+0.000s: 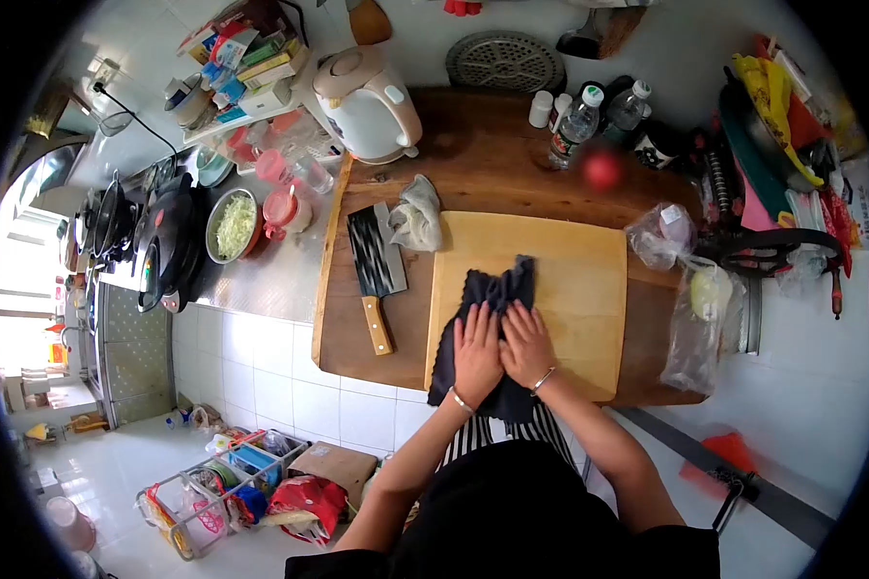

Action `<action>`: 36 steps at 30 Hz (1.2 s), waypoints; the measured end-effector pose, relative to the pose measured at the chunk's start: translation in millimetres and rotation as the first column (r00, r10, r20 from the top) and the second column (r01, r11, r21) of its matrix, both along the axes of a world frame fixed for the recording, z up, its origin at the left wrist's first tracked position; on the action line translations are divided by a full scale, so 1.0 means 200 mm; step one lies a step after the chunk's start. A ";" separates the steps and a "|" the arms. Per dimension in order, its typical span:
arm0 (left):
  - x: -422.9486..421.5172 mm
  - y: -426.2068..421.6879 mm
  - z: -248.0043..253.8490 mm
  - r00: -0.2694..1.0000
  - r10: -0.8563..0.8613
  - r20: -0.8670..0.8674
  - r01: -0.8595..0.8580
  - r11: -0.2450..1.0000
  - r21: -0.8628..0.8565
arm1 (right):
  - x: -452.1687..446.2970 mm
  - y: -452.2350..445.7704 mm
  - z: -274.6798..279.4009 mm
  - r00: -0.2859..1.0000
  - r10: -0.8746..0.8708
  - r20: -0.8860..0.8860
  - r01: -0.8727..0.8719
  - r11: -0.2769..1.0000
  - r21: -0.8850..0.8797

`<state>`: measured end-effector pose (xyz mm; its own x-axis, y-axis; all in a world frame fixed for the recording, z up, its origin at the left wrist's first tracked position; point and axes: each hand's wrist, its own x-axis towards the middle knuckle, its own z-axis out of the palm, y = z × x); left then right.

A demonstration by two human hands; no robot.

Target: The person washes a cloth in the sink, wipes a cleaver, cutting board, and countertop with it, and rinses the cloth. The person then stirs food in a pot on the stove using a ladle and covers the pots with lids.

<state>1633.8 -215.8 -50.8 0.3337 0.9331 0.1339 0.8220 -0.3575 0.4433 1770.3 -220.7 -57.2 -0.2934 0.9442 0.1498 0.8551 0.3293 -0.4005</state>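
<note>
A dark cloth [488, 398] with a wavy edge lies bunched at its top on a light wooden cutting board [584, 309]. My left hand [478, 355] rests palm down on the cloth, fingers stretched out. Close beside it, my right hand [527, 349] presses flat on the same cloth, its fingers also extended; the thumbs nearly meet. To the left of the board is a cleaver [378, 270] with a wooden handle, lying on the brown table. A crumpled light grey rag [417, 214] sits at the board's upper left corner.
A kettle [365, 106] stands at the table's back left. Plastic bottles [577, 125] line the wall. Plastic bags [700, 323] hang over the right edge. On the left counter are a bowl of shredded pale vegetable [234, 227] and a black electric pan [169, 236].
</note>
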 end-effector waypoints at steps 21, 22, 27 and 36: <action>0.67 0.60 -0.09 0.978 -0.184 -0.102 0.199 0.966 0.166 | 0.64 0.48 -0.09 0.977 -0.215 0.003 0.215 0.976 0.032; 0.76 0.58 -0.09 0.970 -0.232 -0.069 0.241 0.958 0.157 | 0.73 0.43 -0.10 0.965 -0.263 -0.020 0.264 0.965 0.014; 0.95 0.35 -0.06 0.924 -0.368 -0.104 0.378 0.920 0.104 | 0.94 0.11 -0.15 0.944 -0.329 -0.028 0.329 0.944 0.005; 0.49 -0.13 -0.07 0.934 -0.356 -0.033 0.357 0.934 0.017 | 0.45 -0.37 -0.11 0.959 -0.274 -0.078 0.276 0.961 0.014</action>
